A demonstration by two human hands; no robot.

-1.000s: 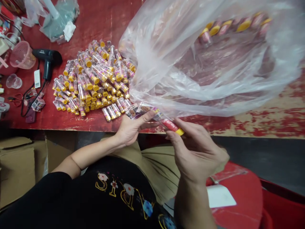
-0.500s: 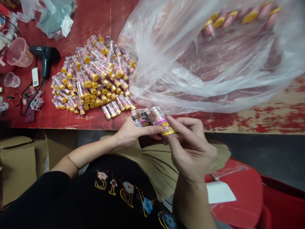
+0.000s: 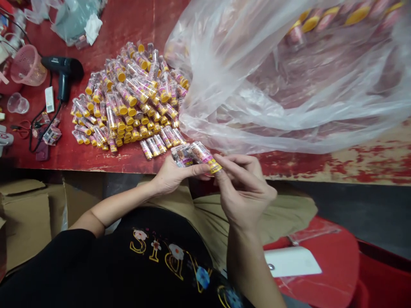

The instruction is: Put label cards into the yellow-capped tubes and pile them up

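Note:
My left hand (image 3: 171, 174) is closed around a small batch of flat printed labels (image 3: 181, 155), its thumb stretched toward the right. A small clear tube (image 3: 199, 153) with a printed wrap and a yellow end lies slantwise beside these labels. My right hand (image 3: 245, 190) pinches this tube at its yellow end between thumb and forefinger. The left thumb also touches the tube near that end. Just beyond the hands, a short row of similar tubes (image 3: 158, 145) lies at the table's front. Behind it rises a large pile of yellow-capped tubes (image 3: 128, 96).
A big translucent plastic bag (image 3: 257, 115) with more tubes inside covers the table's right side. Leftward lie a black hair dryer (image 3: 66, 70), a pink basket (image 3: 27, 66) and red-handled scissors (image 3: 22, 128). A red stool (image 3: 337, 261) with a white card (image 3: 297, 262) stands lower right.
Both hands have shifted slightly left with the tube and labels. The tube now leans more to the left. The camera view has moved a little.

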